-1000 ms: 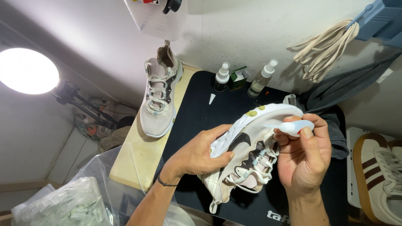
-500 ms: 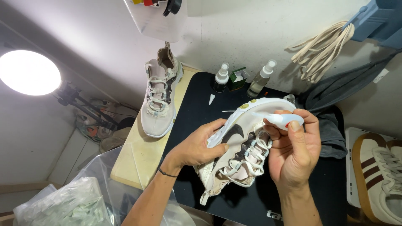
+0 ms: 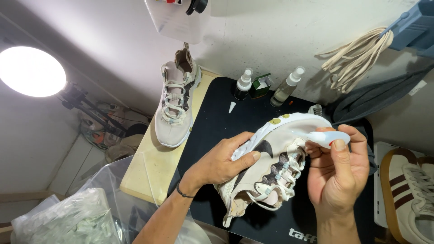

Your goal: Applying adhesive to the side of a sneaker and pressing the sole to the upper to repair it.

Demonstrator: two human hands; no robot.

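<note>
Gripping sneaker (image 3: 266, 167) | black mat (image 3: 217, 122) | wooden tabletop (image 3: 153, 167) | white wall (image 3: 271, 31)

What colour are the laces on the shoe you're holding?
Pale cream laces with light blue eyelet loops, clearest in the head view.

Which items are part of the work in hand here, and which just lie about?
In hand: beige laced sneaker in left hand; small translucent squeeze tube in right hand; black mat.

Lying about: matching sneaker; two spray bottles; bundled cream laces; brown-striped shoe.
</note>
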